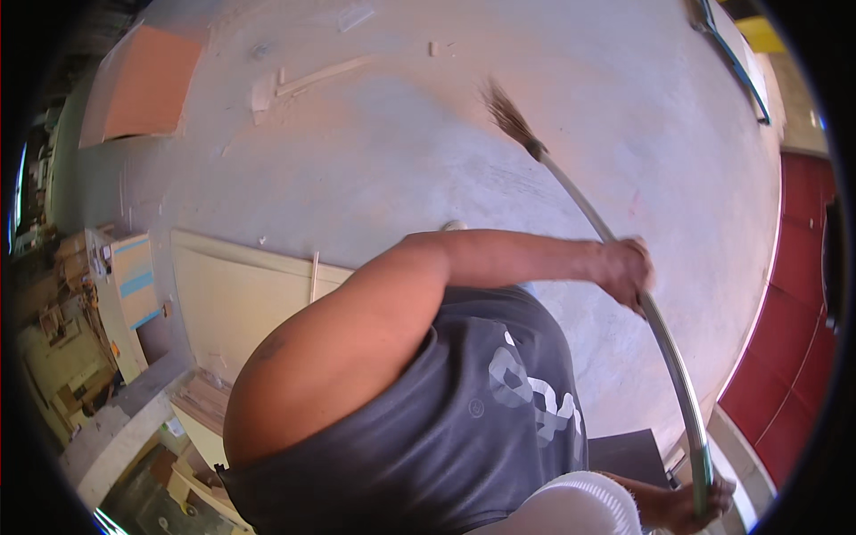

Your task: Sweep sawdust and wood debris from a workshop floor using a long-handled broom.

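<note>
A broom with dark, thin bristles (511,118) crosses the right half of the view. Its long silver pole (673,361) runs from the bristles down to the lower right. My left arm reaches across my body, and my left hand (627,272) is closed round the pole's middle. Lower down, my right hand (700,505) grips the pole close to its greenish top end. The bristles point away from me, over or on the grey floor (428,178); whether they touch it I cannot tell.
Wood strips (323,75) and a small block (434,48) lie on the floor ahead. An orange-brown board (153,82) is at the far left, a pale panel (241,294) nearer. Red tiles (794,312) border the right. A blue-edged panel (738,67) stands far right.
</note>
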The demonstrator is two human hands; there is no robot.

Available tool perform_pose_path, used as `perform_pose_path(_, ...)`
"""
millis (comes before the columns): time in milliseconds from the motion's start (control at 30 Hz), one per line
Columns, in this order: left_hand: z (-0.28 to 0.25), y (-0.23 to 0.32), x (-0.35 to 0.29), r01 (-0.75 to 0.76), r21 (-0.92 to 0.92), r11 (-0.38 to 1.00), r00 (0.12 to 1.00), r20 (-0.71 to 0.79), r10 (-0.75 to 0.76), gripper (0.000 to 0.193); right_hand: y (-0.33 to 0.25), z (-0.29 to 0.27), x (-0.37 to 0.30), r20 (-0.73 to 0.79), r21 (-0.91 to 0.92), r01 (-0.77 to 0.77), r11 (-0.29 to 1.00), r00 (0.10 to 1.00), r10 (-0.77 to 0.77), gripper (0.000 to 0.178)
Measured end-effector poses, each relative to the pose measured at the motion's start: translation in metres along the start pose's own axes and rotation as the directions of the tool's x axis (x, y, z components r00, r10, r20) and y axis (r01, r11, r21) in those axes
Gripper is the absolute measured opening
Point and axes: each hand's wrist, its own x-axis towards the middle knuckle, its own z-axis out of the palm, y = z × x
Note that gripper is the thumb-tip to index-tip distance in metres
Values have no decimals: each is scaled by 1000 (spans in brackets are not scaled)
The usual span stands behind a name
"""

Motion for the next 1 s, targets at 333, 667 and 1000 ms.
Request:
perform_pose_path(333, 144, -39, 163, 10, -150, 989, 999, 42, -4, 36, 35, 146, 3, 5, -835, -101, 541, 981, 192, 17)
perform_pose_path(667, 59, -199, -133, 431, 21, 902, 894, 125, -430, 21, 221, 152, -12, 684, -198, -533, 823, 526, 505, 12)
perform_pose_path(1000, -73, -254, -171, 588, 443, 676, 789, -130, -601, 12, 315, 205, 7, 592, 12, -752, 659, 536, 602, 20)
